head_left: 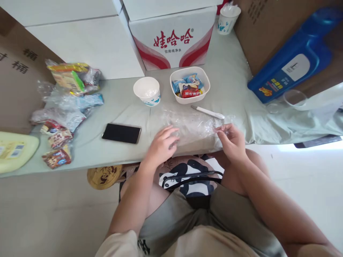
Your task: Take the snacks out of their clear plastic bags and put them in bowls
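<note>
A clear plastic bag [190, 126] lies flattened and crinkled along the table's front edge, between my hands. My right hand [232, 142] pinches the bag's right end between thumb and fingertips. At the bag's left end is my left hand [162, 145], its fingers loosely bent and apart; it holds nothing that I can see. Just behind the bag rests a slim white-handled tool [210, 112] with a thin grey tip. Farther back, a white plastic tub [175, 94] holds several wrapped snacks [189, 89]. A paper cup [147, 93] stands to its left.
Left are a black phone [121, 133], several bagged snacks [66, 107] and a pale yellow bottle [17, 151]. White cartons [174, 43] line the back, with another paper cup [228, 19]. On the right, a large blue bottle [292, 60] stands near a clear plastic cup [294, 100].
</note>
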{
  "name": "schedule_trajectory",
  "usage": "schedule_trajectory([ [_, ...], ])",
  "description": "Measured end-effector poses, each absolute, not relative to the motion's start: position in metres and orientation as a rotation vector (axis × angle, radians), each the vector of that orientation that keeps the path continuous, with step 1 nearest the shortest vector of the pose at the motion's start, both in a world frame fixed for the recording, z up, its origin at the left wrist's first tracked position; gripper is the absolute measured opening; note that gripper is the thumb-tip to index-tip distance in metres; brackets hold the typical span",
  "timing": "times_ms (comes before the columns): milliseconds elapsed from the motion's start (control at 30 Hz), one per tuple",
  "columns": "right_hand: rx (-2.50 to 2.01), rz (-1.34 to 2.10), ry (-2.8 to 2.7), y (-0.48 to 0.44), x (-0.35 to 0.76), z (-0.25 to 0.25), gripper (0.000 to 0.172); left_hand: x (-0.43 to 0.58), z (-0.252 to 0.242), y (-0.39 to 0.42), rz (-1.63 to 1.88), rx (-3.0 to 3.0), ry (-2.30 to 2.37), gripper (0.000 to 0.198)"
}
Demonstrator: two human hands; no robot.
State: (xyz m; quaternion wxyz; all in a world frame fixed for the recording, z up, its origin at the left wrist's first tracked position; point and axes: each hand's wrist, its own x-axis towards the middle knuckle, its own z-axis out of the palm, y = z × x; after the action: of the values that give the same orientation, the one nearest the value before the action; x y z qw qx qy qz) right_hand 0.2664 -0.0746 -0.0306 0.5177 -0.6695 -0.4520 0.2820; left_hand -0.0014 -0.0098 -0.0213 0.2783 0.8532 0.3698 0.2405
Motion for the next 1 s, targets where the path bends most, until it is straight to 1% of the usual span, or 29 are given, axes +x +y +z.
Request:
schedule_trajectory([
  [133,-1.619,0.741,-0.953,-0.072,0.269,-0.034,0.016,-0.006,-0.025,0.005,0.874,1.847,1.125,0.013],
  [267,-1.632,0.769,-1.001,-0.071,0.268,-0.032,0.017,-0.005,-0.031,0.012,1.078,1.459,1.245,0.025],
  [400,-1.626,0.708,-1.091,-0.072,0.267,-0.030,0.018,0.001,-0.033,0.013,1.202,1.436,1.281,0.030],
  [533,-1.571,0.679,-1.093,-0.072,0.266,-0.035,0.028,-0.003,-0.031,0.016,1.223,1.505,1.369,0.033],
  [633,-1.632,0.641,-1.028,-0.071,0.266,-0.037,0.035,-0.006,-0.033,0.020,1.269,1.497,1.367,0.036],
  [733,-1.683,0.599,-0.980,-0.068,0.265,-0.035,0.038,-0.005,-0.036,0.023,1.375,1.432,1.318,0.037],
  [800,-1.686,0.614,-0.979,-0.066,0.264,-0.033,0.037,-0.002,-0.037,0.025,1.366,1.380,1.312,0.037],
  [900,-1.798,0.636,-1.006,-0.066,0.265,-0.033,0.035,0.000,-0.037,0.027,1.176,1.361,1.440,0.034],
  [1000,-1.970,0.502,-1.173,-0.073,0.268,-0.038,0.031,-0.001,-0.038,0.029,0.969,1.516,1.628,0.032],
])
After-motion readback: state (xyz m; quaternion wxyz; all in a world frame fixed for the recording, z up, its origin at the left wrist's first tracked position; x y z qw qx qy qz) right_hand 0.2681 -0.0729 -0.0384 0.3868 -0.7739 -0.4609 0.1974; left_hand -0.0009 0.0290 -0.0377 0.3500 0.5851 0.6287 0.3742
